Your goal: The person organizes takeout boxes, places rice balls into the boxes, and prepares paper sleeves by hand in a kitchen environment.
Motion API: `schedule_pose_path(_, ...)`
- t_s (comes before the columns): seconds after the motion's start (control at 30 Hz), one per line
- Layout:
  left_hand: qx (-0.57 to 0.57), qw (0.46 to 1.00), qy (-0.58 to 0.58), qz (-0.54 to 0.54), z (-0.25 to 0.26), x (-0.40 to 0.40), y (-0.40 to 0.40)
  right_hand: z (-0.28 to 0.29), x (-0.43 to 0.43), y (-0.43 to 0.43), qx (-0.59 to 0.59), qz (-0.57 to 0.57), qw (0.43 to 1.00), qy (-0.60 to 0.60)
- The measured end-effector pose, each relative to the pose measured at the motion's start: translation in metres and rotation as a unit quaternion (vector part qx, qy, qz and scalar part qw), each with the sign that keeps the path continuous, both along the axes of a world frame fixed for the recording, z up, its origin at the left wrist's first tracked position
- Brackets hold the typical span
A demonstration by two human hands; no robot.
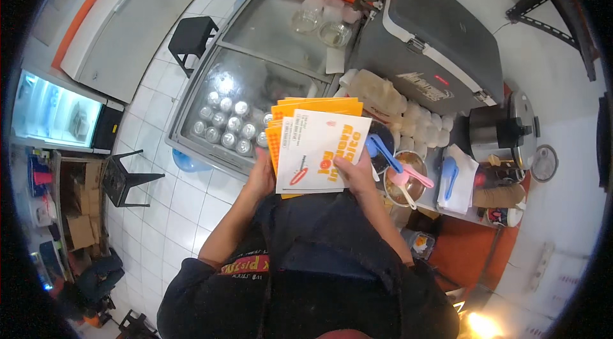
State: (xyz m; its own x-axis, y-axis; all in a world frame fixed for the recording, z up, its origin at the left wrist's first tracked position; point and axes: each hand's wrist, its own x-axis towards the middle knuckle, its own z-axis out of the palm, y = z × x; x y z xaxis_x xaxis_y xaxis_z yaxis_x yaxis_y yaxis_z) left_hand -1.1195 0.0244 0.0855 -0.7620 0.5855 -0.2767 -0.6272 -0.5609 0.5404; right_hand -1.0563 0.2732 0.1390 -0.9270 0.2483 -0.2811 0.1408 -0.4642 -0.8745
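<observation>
Between my hands is a stack of flat printed paper sheets or sleeves (306, 157), white on top with orange ones fanned out behind. My left hand (262, 173) grips the stack's left edge. At the right edge, my right hand (357, 175) holds it with the thumb on the printed face. Behind the stack stands a glass-topped chest freezer (258, 66) with several drink cans (234, 123). Just right of my right hand, a metal bowl (405, 183) of food carries a pink spoon (415, 175), and a blue spoon (385, 153) lies over a dark bowl (378, 135).
A large grey cool box (431, 42) stands at the back right, with plastic cups (424, 123) before it. A steel pot (500, 128) sits farther right. Black stools (127, 178) stand on the tiled floor at left. Someone in dark clothing (98, 276) is at lower left.
</observation>
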Motion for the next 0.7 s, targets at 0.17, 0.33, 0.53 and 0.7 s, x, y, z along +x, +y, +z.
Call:
schedule_pose_path(0.17, -0.229, 0.96, 0.14, -0.081, 0.039, 0.002, 0.01, -0.002, 0.003, -0.004, 0.061, 0.042, 0.997, -0.015)
schedule_pose_path(0.33, -0.17, 0.981, 0.097, -0.002, 0.04, -0.021, 0.01, 0.031, -0.011, -0.021, 0.255, 0.094, 0.961, 0.054)
schedule_pose_path(0.53, 0.136, 0.989, 0.035, -0.049, 0.005, -0.051, 0.015, 0.094, -0.05, -0.02, 0.115, 0.126, 0.974, 0.151)
schedule_pose_path(0.7, 0.155, 0.984, 0.053, -0.076, 0.018, -0.069, 0.032, 0.148, -0.093, -0.022, 0.326, 0.19, 0.859, 0.347)
